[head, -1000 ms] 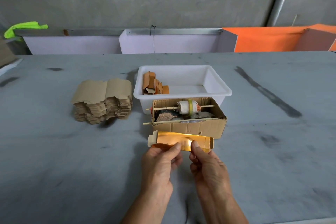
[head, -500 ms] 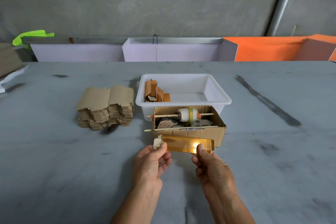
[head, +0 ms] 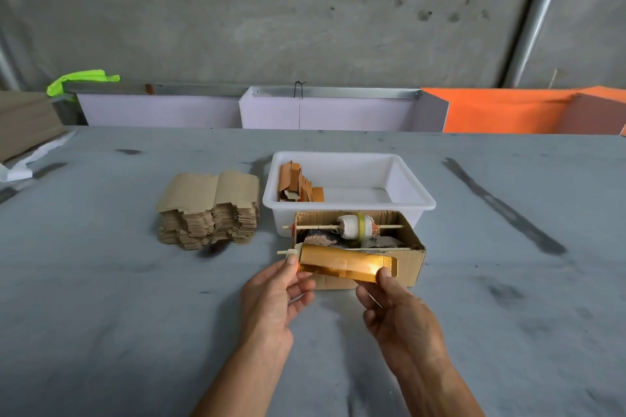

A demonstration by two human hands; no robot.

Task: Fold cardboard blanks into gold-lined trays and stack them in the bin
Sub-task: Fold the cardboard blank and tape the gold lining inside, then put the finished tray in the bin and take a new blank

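Since earlier: gold-lined blank point(head: 345, 266) raised, overlapping cardboard box point(head: 411, 261). Left hand point(head: 274, 298) pinches 9 o'clock end, right hand point(head: 396, 311) pinches 3 o'clock end.

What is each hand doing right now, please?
Left hand: pinches the left end of the gold-lined blank, thumb on top.
Right hand: pinches the blank's right end, thumb on its near edge.

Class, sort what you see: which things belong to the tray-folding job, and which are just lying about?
Job: gold-lined blank, left hand, right hand, stack of cardboard blanks, white bin, folded trays.
Lying about: cardboard box of spools, green cloth.
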